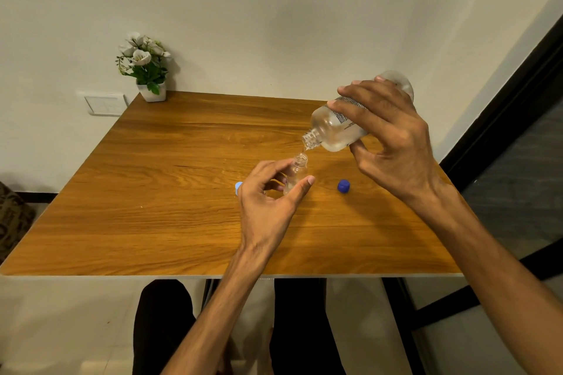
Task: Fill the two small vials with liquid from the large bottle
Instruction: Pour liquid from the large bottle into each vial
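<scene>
My right hand grips the large clear bottle, tilted with its open neck pointing down and left. A thin stream of clear liquid falls from the neck into a small clear vial. My left hand steadies that vial upright on the wooden table, fingers and thumb around its lower body. A dark blue cap lies on the table to the right of the vial. A light blue object, partly hidden behind my left hand, may be another cap or the other vial; I cannot tell which.
A small white pot of white flowers stands at the table's far left corner by the wall. A wall switch plate sits left of it. A dark door frame runs along the right. My legs show under the near edge.
</scene>
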`<act>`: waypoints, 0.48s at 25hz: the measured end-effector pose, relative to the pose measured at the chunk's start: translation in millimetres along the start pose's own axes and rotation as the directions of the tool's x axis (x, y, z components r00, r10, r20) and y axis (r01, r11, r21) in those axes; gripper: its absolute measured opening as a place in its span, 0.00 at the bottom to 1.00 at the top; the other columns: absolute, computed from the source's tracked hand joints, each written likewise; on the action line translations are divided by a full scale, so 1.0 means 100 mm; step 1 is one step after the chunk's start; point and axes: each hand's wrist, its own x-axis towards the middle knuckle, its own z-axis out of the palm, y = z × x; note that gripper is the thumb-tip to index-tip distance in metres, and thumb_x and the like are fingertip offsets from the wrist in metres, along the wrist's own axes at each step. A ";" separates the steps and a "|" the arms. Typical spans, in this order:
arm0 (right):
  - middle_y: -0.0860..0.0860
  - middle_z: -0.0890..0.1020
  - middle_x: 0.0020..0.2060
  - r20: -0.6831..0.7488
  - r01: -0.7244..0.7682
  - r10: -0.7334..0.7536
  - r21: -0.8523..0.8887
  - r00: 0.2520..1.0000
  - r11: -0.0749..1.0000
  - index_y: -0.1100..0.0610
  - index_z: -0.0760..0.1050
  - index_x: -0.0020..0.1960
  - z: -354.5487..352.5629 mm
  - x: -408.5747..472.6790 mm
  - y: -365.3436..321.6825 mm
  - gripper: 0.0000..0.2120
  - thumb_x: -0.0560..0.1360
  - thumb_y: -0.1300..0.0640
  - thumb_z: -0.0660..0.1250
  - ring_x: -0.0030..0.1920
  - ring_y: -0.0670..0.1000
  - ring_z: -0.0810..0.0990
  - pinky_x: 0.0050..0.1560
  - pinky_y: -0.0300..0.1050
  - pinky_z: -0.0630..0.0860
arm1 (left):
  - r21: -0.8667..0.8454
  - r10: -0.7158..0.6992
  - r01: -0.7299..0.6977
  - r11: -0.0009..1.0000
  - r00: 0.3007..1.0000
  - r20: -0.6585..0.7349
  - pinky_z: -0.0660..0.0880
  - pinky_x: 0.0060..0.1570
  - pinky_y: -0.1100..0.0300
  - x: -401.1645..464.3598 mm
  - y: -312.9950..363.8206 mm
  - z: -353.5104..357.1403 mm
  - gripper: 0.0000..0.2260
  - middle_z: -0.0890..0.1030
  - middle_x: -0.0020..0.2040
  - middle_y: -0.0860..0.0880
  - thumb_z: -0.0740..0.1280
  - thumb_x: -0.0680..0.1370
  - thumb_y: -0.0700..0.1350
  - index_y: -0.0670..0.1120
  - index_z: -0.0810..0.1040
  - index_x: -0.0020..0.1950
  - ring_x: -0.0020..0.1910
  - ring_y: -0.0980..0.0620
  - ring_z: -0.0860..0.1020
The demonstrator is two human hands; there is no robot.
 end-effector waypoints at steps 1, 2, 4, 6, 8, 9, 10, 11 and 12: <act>0.60 0.81 0.69 -0.002 0.001 -0.001 0.001 1.000 1.000 0.62 0.80 0.69 0.00 0.00 0.00 0.25 0.73 0.68 0.73 0.72 0.63 0.77 0.74 0.67 0.71 | 0.001 0.003 -0.003 1.000 1.000 -0.003 0.81 0.44 0.57 0.00 0.00 0.00 0.16 0.86 0.51 0.49 0.82 0.71 0.42 0.45 0.87 0.57 0.47 0.52 0.83; 0.59 0.81 0.69 -0.003 0.003 -0.003 0.003 1.000 1.000 0.62 0.80 0.69 0.00 0.01 0.00 0.25 0.73 0.68 0.73 0.72 0.63 0.77 0.74 0.67 0.71 | -0.001 0.002 -0.002 1.000 1.000 -0.007 0.81 0.43 0.57 0.00 -0.01 0.01 0.16 0.86 0.50 0.49 0.83 0.71 0.42 0.45 0.87 0.57 0.47 0.53 0.83; 0.59 0.81 0.69 -0.003 0.010 -0.010 0.001 1.000 1.000 0.61 0.80 0.69 -0.01 0.01 -0.01 0.24 0.73 0.68 0.73 0.72 0.63 0.77 0.74 0.66 0.70 | -0.007 -0.002 0.002 1.000 1.000 -0.011 0.79 0.43 0.59 0.00 -0.02 0.02 0.16 0.85 0.50 0.49 0.83 0.70 0.42 0.44 0.87 0.56 0.46 0.55 0.82; 0.59 0.81 0.69 -0.004 0.019 -0.019 -0.007 1.000 1.000 0.61 0.80 0.69 -0.01 0.01 -0.01 0.24 0.73 0.68 0.73 0.71 0.63 0.77 0.75 0.65 0.70 | -0.003 0.000 0.000 1.000 1.000 -0.009 0.79 0.43 0.59 0.00 -0.02 0.01 0.16 0.85 0.50 0.49 0.83 0.70 0.42 0.44 0.87 0.56 0.47 0.55 0.82; 0.59 0.81 0.68 -0.006 0.022 -0.022 -0.012 1.000 1.000 0.61 0.80 0.69 -0.01 0.02 -0.01 0.24 0.73 0.68 0.73 0.71 0.63 0.77 0.75 0.64 0.70 | 0.001 0.003 -0.003 1.000 1.000 -0.006 0.80 0.44 0.60 0.00 -0.02 0.01 0.16 0.85 0.50 0.49 0.83 0.70 0.43 0.44 0.87 0.57 0.48 0.54 0.83; 0.59 0.81 0.68 -0.007 0.023 -0.023 -0.013 1.000 1.000 0.61 0.80 0.69 -0.01 0.02 0.00 0.24 0.73 0.68 0.73 0.71 0.62 0.77 0.75 0.64 0.70 | 0.000 0.003 -0.003 1.000 1.000 -0.006 0.80 0.44 0.60 0.00 -0.01 0.00 0.16 0.85 0.50 0.49 0.83 0.70 0.43 0.45 0.87 0.57 0.48 0.53 0.83; 0.59 0.81 0.68 -0.008 0.025 -0.025 -0.014 1.000 1.000 0.61 0.80 0.69 -0.01 0.03 0.00 0.24 0.73 0.69 0.73 0.71 0.62 0.77 0.76 0.64 0.70 | -0.001 0.004 -0.004 1.000 1.000 -0.005 0.80 0.44 0.60 0.00 -0.01 0.00 0.16 0.85 0.50 0.49 0.83 0.70 0.42 0.45 0.87 0.56 0.48 0.53 0.83; 0.59 0.82 0.68 -0.009 0.028 -0.029 -0.016 1.000 0.999 0.61 0.81 0.69 -0.01 0.03 -0.01 0.24 0.73 0.69 0.73 0.71 0.62 0.78 0.76 0.63 0.70 | 0.000 0.005 -0.005 1.000 1.000 -0.003 0.80 0.44 0.60 0.00 0.00 0.00 0.16 0.85 0.50 0.50 0.83 0.70 0.42 0.47 0.87 0.56 0.48 0.53 0.83; 0.59 0.82 0.68 -0.012 0.032 -0.033 -0.016 0.999 0.999 0.61 0.81 0.69 -0.01 0.03 -0.01 0.24 0.73 0.69 0.72 0.71 0.62 0.78 0.76 0.63 0.70 | 0.002 0.005 -0.005 1.000 1.000 -0.001 0.80 0.44 0.60 0.00 0.01 0.00 0.16 0.85 0.50 0.50 0.83 0.70 0.42 0.48 0.87 0.56 0.48 0.53 0.83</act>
